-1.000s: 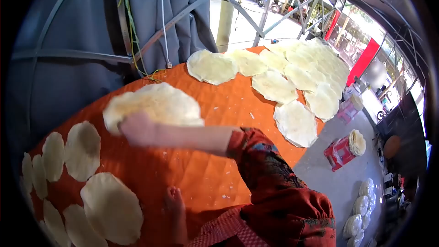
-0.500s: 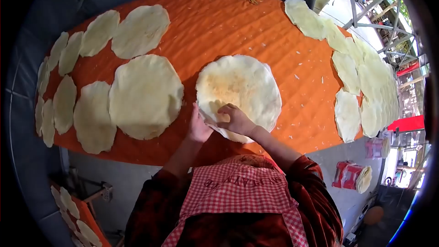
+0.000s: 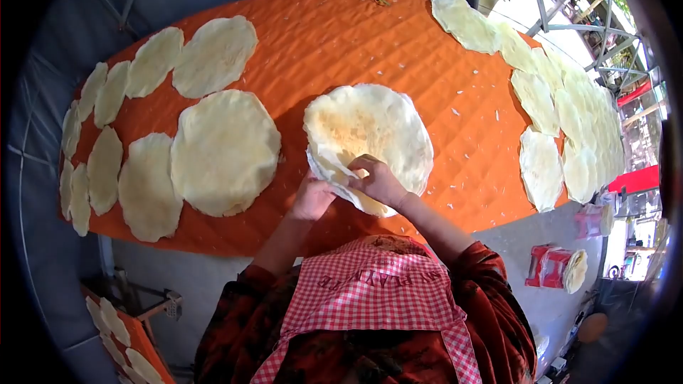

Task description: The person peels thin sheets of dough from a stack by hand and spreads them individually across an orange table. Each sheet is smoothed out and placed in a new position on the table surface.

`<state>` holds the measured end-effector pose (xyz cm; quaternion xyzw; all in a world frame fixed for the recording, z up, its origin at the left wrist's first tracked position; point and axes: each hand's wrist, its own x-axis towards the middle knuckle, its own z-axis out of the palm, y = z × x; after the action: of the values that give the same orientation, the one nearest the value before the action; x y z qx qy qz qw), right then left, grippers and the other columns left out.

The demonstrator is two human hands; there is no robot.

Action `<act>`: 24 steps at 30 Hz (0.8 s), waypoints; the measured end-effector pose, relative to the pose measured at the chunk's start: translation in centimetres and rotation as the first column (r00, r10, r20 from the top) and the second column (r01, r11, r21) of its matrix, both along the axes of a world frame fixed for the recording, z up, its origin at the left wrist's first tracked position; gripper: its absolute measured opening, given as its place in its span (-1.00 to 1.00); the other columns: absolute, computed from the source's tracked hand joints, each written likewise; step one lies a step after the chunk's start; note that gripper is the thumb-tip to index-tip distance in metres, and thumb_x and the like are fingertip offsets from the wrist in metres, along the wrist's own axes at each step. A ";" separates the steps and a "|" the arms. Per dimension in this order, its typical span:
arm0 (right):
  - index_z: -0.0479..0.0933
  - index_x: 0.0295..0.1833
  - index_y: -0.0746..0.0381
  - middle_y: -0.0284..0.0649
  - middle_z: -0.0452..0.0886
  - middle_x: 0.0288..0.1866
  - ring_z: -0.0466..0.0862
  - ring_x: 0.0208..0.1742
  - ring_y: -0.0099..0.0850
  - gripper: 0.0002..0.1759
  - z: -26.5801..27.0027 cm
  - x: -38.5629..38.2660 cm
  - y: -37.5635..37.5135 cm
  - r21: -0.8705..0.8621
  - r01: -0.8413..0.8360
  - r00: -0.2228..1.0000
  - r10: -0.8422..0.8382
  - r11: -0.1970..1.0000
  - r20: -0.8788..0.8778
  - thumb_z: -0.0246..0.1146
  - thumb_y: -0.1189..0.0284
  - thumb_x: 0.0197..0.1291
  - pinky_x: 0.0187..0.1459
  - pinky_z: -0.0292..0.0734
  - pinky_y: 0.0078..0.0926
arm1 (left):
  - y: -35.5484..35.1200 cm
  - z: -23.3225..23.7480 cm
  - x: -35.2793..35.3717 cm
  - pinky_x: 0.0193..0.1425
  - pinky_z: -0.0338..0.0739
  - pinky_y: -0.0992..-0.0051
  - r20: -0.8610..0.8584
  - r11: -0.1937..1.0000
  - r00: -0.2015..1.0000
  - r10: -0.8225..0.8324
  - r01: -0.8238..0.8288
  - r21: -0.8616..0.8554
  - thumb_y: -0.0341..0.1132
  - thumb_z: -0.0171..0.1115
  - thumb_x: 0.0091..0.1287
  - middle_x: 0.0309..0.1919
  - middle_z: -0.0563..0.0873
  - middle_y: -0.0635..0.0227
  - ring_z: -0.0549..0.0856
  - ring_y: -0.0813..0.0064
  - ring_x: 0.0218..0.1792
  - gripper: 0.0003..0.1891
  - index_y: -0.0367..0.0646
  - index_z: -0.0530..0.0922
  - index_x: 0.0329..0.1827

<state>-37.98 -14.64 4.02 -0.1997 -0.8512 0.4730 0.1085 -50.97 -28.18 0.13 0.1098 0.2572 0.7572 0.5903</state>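
A stack of thin round flatbreads [image 3: 373,124] lies at the middle of the orange cloth, its top piece browned in patches. My right hand [image 3: 380,183] pinches the near edge of the top flatbread, which is lifted and folded up there. At the stack's near left edge, my left hand [image 3: 314,198] grips the rim, its fingertips partly hidden by the bread. Just left of the stack lies a large pale flatbread [image 3: 226,153], flat and untouched.
More flatbreads [image 3: 149,185] spread over the left side of the orange cloth [image 3: 313,43]. Overlapping flatbreads [image 3: 580,128] cover its right end. Below on the floor at right stands a red-and-clear package [image 3: 548,267]. A second orange surface with flatbreads [image 3: 146,366] shows at lower left.
The near edge of the top flatbread has risen and curled away from the stack between my hands. My right hand has moved slightly right; my left fingers have closed in at the rim.
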 end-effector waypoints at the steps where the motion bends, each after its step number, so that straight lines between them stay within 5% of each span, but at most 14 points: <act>1: 0.57 -0.11 0.33 -0.02 0.59 -0.15 0.60 -0.09 -0.12 -0.65 0.3 0.2 -0.2 0.010 -0.008 1.000 0.008 1.000 0.012 0.33 0.29 0.08 -0.01 0.50 -0.35 | 0.0 0.5 0.2 0.19 0.46 0.28 -0.031 1.000 0.999 -0.010 0.009 -0.005 -0.57 0.00 0.11 0.13 0.51 0.26 0.52 0.32 0.14 -0.39 -0.10 0.26 0.32; 9: 0.52 0.09 0.31 -0.08 0.60 0.01 0.57 0.06 -0.25 -0.59 -1.4 1.2 1.1 -0.185 -0.057 0.996 0.067 0.981 0.050 0.22 0.29 0.20 0.05 0.50 -0.40 | 0.9 0.2 1.3 0.16 0.47 0.23 -0.086 0.988 0.994 0.069 -0.080 -0.132 -0.49 0.05 0.24 0.08 0.53 0.23 0.54 0.30 0.12 -0.52 -0.15 0.30 0.27; 13: 0.53 0.04 0.40 0.04 0.65 -0.13 0.65 -0.07 -0.21 -0.63 -0.9 1.5 1.1 -0.260 0.018 0.996 0.005 0.965 0.090 0.14 0.35 0.25 0.03 0.49 -0.38 | 1.1 0.1 1.5 0.15 0.48 0.20 -0.099 0.984 0.995 0.008 -0.025 -0.174 -0.40 0.12 0.29 0.08 0.54 0.23 0.55 0.30 0.11 -0.55 -0.16 0.33 0.26; 19: 0.55 0.00 0.39 0.01 0.67 -0.19 0.65 -0.18 -0.29 -0.67 -2.4 1.8 1.9 -0.299 0.045 0.991 -0.006 0.953 0.130 0.11 0.36 0.31 -0.04 0.50 -0.41 | 2.0 1.3 3.3 0.02 0.57 0.25 -0.255 0.889 0.952 0.168 -0.258 -0.379 -0.38 0.26 0.25 0.04 0.57 0.23 0.59 0.35 0.06 -0.51 -0.14 0.32 0.23; 24: 0.58 -0.08 0.38 -0.04 0.66 -0.32 0.60 -0.29 -0.38 -0.72 -4.0 2.8 2.4 -0.432 0.070 0.998 -0.062 0.899 0.032 0.17 0.37 0.28 -0.16 0.50 -0.40 | 2.3 1.0 3.3 -0.03 0.59 0.42 -0.287 0.893 0.941 0.182 -0.280 -0.351 -0.44 0.28 0.23 0.06 0.56 0.24 0.60 0.43 0.03 -0.48 -0.17 0.29 0.24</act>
<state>-35.16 -12.25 0.07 -0.2517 -0.7187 0.6444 0.0702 -47.65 -25.84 1.14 0.0527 0.4842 0.7369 0.4688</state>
